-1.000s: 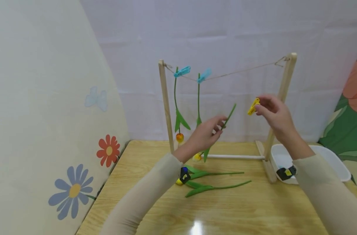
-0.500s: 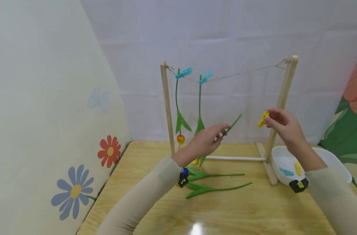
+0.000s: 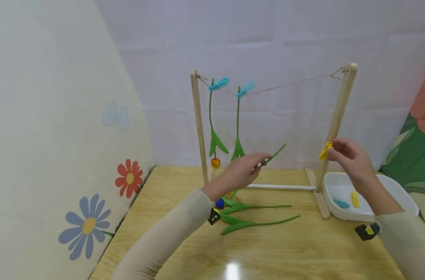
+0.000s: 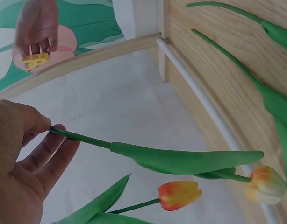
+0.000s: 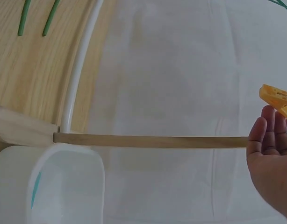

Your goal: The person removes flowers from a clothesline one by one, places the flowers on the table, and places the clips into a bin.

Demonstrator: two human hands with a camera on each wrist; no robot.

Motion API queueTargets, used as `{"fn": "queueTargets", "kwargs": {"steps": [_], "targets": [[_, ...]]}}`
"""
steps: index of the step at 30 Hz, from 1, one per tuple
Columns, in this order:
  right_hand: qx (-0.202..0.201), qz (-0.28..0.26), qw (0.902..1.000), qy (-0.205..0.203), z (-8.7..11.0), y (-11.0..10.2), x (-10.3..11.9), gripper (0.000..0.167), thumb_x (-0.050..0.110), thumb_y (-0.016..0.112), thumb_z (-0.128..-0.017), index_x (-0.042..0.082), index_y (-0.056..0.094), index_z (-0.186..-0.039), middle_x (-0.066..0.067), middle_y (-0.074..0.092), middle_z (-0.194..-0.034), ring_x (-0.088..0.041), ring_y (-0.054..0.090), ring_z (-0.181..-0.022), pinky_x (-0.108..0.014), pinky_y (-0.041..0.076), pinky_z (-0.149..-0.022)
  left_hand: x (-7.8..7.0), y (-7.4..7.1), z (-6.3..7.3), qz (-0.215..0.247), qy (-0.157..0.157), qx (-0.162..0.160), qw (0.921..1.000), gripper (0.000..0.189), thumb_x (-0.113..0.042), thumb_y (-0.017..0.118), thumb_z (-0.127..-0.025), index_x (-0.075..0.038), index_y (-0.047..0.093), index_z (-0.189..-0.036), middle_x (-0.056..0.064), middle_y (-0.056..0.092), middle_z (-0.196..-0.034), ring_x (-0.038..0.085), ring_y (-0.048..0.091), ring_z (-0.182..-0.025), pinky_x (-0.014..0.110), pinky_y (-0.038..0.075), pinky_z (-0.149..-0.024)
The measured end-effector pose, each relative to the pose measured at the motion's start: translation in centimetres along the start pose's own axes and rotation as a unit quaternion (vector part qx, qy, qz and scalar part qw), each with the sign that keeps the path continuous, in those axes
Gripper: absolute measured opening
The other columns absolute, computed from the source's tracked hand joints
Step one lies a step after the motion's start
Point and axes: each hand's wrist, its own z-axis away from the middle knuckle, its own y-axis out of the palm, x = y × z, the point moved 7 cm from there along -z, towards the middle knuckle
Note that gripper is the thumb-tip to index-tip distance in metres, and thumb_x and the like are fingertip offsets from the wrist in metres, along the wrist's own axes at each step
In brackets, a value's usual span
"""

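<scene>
My left hand pinches the green stem of an artificial tulip between thumb and fingers. Its pale yellow-orange bloom is hidden in the head view but shows in the left wrist view. To the right, in front of the rack's post, my right hand holds a yellow clothespin at the fingertips. Two tulips hang bloom down from a string, each clipped by a blue clothespin. The left one has an orange bloom; my left hand partly covers the other.
A wooden rack carries the string, with a white rod low across it. Two more tulips lie on the wooden table. A white tub at right contains a blue clothespin and a yellow one.
My right hand has moved down and to the right with the yellow clothespin, uncovering the pins in the tub. My left hand has lowered slightly, still holding the tulip, whose stem tip leans further right.
</scene>
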Motion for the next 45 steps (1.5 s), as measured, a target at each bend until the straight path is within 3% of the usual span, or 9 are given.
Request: {"fn": "queueTargets", "kwargs": {"steps": [8, 14, 19, 23, 26, 33, 38, 45], "targets": [[-0.023, -0.037, 0.9990, 0.011, 1.3, -2.9, -1.2, 0.025, 0.002, 0.062, -0.099, 0.015, 0.063, -0.120, 0.006, 0.064, -0.106, -0.004, 0.061, -0.092, -0.011, 0.053, -0.078, 0.4, 1.3, 0.8, -0.013, -0.019, 0.033, 0.9992, 0.048, -0.002, 0.060, -0.099, -0.010, 0.051, -0.146, 0.007, 0.063, -0.136, 0.019, 0.063, -0.120, 0.028, 0.054, -0.097], [-0.046, -0.102, 0.9936, 0.017, 2.3, -5.0, -1.3, 0.028, -0.004, 0.059, -0.098, 0.011, 0.066, -0.121, 0.004, 0.066, -0.104, -0.005, 0.063, -0.090, -0.013, 0.055, -0.078, 0.3, 1.7, 1.0, -0.020, -0.025, 0.057, 0.9979, 0.048, -0.002, 0.057, -0.100, -0.012, 0.052, -0.146, 0.006, 0.063, -0.138, 0.018, 0.063, -0.120, 0.027, 0.055, -0.093], [-0.058, -0.111, 0.9917, 0.030, 3.3, -6.2, -1.9, 0.028, -0.003, 0.059, -0.099, 0.013, 0.065, -0.121, 0.003, 0.063, -0.107, -0.005, 0.062, -0.090, -0.013, 0.055, -0.078, 0.1, 2.5, 1.3, -0.027, -0.020, 0.076, 0.9966, 0.048, -0.001, 0.059, -0.099, -0.014, 0.054, -0.145, 0.004, 0.064, -0.136, 0.016, 0.064, -0.118, 0.023, 0.055, -0.089], [-0.093, -0.048, 0.9927, 0.060, 3.9, -7.1, -2.9, 0.024, 0.007, 0.064, -0.099, 0.018, 0.063, -0.120, 0.006, 0.059, -0.109, -0.003, 0.059, -0.090, -0.010, 0.053, -0.076, -0.1, 3.2, 1.7, -0.036, -0.009, 0.078, 0.9963, 0.049, 0.000, 0.060, -0.098, -0.015, 0.054, -0.145, 0.003, 0.066, -0.134, 0.016, 0.064, -0.117, 0.023, 0.054, -0.093], [-0.110, -0.010, 0.9905, 0.082, 4.3, -7.5, -3.5, 0.024, 0.014, 0.066, -0.098, 0.022, 0.062, -0.120, 0.008, 0.057, -0.110, -0.001, 0.057, -0.091, -0.008, 0.052, -0.075, -0.4, 3.7, 2.0, -0.044, -0.002, 0.083, 0.9956, 0.048, -0.002, 0.059, -0.099, -0.016, 0.054, -0.145, 0.002, 0.068, -0.128, 0.015, 0.065, -0.112, 0.022, 0.056, -0.086], [-0.096, -0.045, 0.9893, 0.100, 5.0, -8.1, -4.6, 0.023, 0.014, 0.065, -0.099, 0.019, 0.061, -0.121, 0.008, 0.059, -0.111, 0.000, 0.061, -0.091, -0.010, 0.053, -0.076, -1.3, 5.2, 2.3, -0.065, -0.006, 0.100, 0.9929, 0.044, -0.007, 0.054, -0.103, -0.020, 0.054, -0.145, -0.001, 0.069, -0.124, 0.013, 0.067, -0.108, 0.018, 0.054, -0.074], [-0.125, 0.007, 0.9864, 0.107, 5.4, -8.8, -5.6, 0.022, 0.018, 0.067, -0.098, 0.025, 0.061, -0.119, 0.010, 0.057, -0.109, 0.001, 0.058, -0.092, -0.008, 0.052, -0.074, -1.9, 6.6, 2.5, -0.090, -0.012, 0.122, 0.9884, 0.044, -0.008, 0.054, -0.104, -0.023, 0.054, -0.145, -0.004, 0.069, -0.124, 0.011, 0.066, -0.106, 0.013, 0.049, -0.062], [-0.148, 0.028, 0.9802, 0.128, 6.0, -9.5, -6.9, 0.021, 0.023, 0.067, -0.098, 0.027, 0.058, -0.117, 0.012, 0.056, -0.107, 0.002, 0.056, -0.091, -0.007, 0.051, -0.071, -3.0, 8.1, 3.0, -0.130, 0.018, 0.118, 0.9844, 0.049, -0.007, 0.057, -0.102, -0.026, 0.051, -0.148, -0.007, 0.068, -0.126, 0.010, 0.065, -0.102, 0.011, 0.039, -0.050]]}}
